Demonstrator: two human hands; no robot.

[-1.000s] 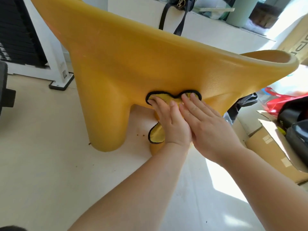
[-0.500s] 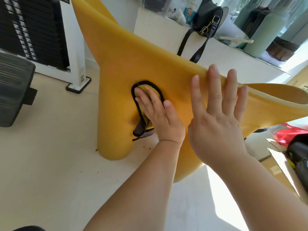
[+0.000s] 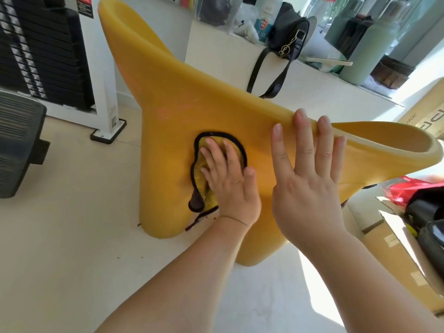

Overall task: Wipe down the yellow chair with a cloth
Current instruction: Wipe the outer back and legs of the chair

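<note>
Left hand (image 3: 228, 183) lies flat on the yellow black-edged cloth (image 3: 204, 164) against the moulded yellow plastic chair (image 3: 173, 111), right hand (image 3: 310, 188) just beside it up at the chair's top edge, black strapped handbag (image 3: 288, 37) on the pale ledge (image 3: 216, 51) behind.

Likely home: handbag (image 3: 289, 36), cardboard boxes (image 3: 394, 248), clutter.

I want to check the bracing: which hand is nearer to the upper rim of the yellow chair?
Right. The right hand lies flat on the yellow chair, fingertips reaching its upper rim. The left hand is lower on the side, pressing the cloth above the leg.
</note>
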